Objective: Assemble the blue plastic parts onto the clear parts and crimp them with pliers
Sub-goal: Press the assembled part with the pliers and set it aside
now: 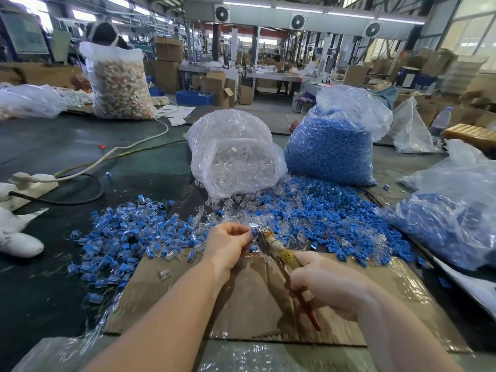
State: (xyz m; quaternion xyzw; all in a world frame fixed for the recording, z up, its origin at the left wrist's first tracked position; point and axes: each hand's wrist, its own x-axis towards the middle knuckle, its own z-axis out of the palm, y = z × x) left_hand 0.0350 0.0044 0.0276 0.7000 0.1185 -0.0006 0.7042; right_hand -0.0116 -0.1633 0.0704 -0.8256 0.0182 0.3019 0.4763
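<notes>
We note our left hand [228, 244] pinching a small clear part [253, 227] against the worn pliers [279, 253], gripped by our right hand [326, 283], over creased cardboard [255, 299]. Glossy bags of blue parts [332, 146] stand at one o'clock.

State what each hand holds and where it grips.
Left hand pinches a small clear-and-blue part at its fingertips. Right hand grips the pliers by the handles.

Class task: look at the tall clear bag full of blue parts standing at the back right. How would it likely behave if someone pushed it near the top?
The bag of blue parts is thin film packed with loose pieces, so it would probably slump and dent rather than slide stiffly. It looks heavy for its size, being filled high. Its open top is loosely gathered, so tipping it would likely spill pieces onto the heap below.
</notes>
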